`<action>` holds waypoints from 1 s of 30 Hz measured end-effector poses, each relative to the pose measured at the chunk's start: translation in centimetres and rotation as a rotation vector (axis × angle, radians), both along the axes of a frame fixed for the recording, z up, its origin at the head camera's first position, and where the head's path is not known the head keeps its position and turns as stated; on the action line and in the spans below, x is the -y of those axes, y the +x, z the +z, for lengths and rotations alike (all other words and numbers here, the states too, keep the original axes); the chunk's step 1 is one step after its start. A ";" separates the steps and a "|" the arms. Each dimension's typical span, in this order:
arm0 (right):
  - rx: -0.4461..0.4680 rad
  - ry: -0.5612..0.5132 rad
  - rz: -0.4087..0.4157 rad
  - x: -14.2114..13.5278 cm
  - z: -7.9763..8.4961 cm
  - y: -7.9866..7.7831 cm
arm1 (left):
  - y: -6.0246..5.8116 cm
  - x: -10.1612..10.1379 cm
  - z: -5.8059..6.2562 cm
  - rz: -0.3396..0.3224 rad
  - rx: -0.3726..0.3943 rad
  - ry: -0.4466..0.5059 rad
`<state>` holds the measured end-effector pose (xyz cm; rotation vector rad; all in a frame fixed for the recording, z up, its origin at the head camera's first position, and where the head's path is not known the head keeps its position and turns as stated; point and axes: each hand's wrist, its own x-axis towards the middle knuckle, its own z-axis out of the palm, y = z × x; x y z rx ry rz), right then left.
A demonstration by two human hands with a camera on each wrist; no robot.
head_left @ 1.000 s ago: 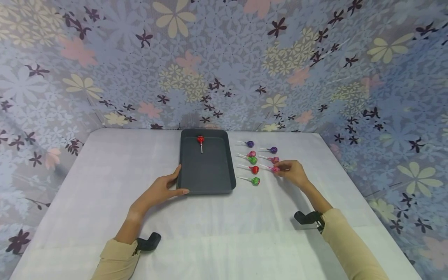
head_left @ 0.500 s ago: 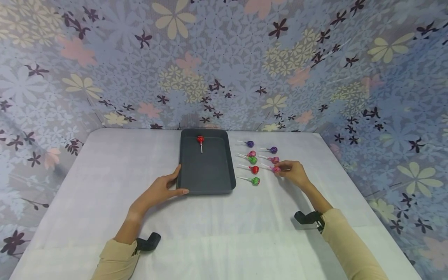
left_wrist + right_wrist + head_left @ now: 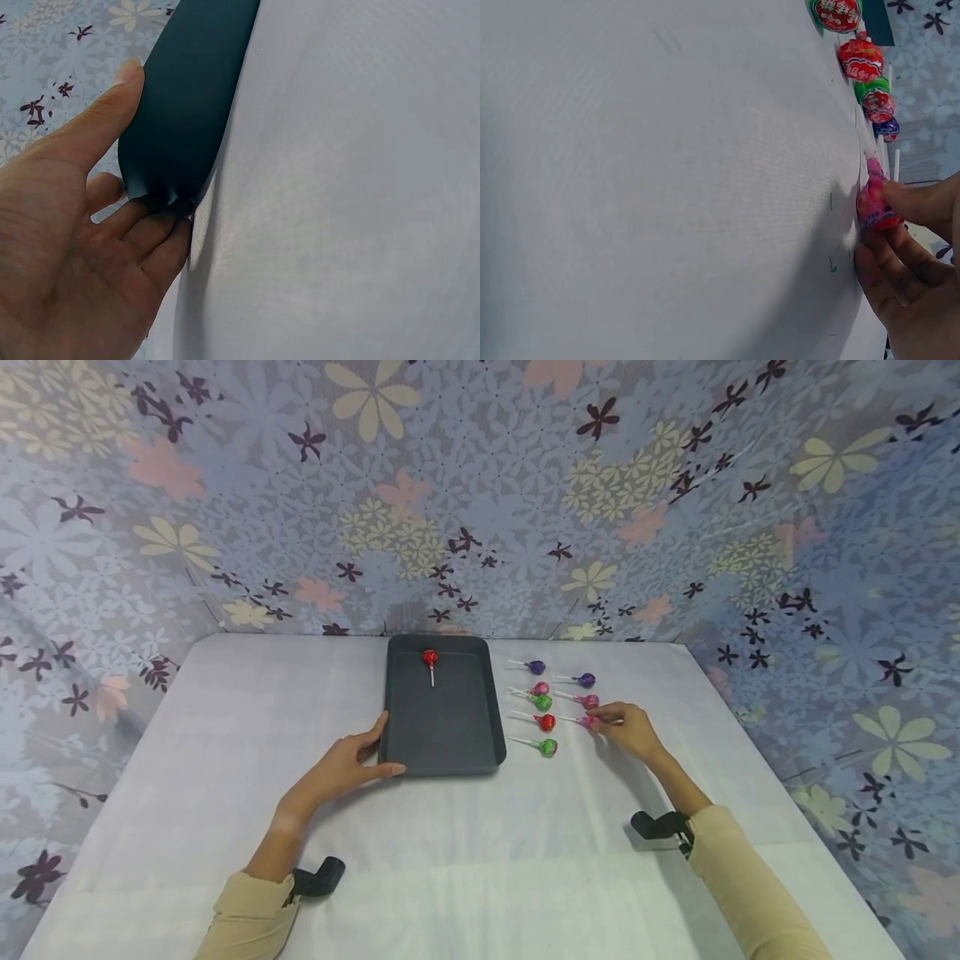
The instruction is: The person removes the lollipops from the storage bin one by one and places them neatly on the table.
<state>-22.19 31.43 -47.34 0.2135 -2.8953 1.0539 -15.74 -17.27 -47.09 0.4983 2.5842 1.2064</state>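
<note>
My left hand [image 3: 345, 767] grips the near-left corner of a dark grey baking tray [image 3: 442, 735], its thumb on the near rim and its fingers along the left side. Seen from the left wrist, the tray's side wall [image 3: 195, 90] runs up from between the thumb and curled fingers. Inside the tray, near the far end, lies one red lollipop [image 3: 430, 657]. To the right, my right hand [image 3: 630, 731] pinches the wrapped head of a pink lollipop [image 3: 876, 216] between thumb and fingers, close to the white cloth. Its white stick points left.
Between tray and right hand lie several lollipops: purple ones [image 3: 536, 667] at the back, another pink one [image 3: 590, 701], a red one [image 3: 547, 722], and a green one [image 3: 549, 747] nearest me. White cloth [image 3: 480, 852] covers the table; a flowered curtain [image 3: 480, 527] hangs behind it.
The right fingers shift slightly on the pink lollipop, covering more of its head. The left hand and tray stay where they were.
</note>
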 end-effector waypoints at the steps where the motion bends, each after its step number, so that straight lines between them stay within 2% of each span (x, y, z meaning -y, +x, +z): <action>1: 0.000 0.003 -0.001 0.0 0.0 0.0 | 0.0 0.0 0.0 -0.003 -0.005 -0.004; 12: -0.016 -0.035 -0.014 -0.4 0.1 -0.1 | 0.0 0.0 0.3 -0.009 -0.016 -0.023; 30: 0.059 -0.039 -0.050 -0.1 0.6 0.2 | -0.2 0.2 0.6 -0.020 -0.005 -0.004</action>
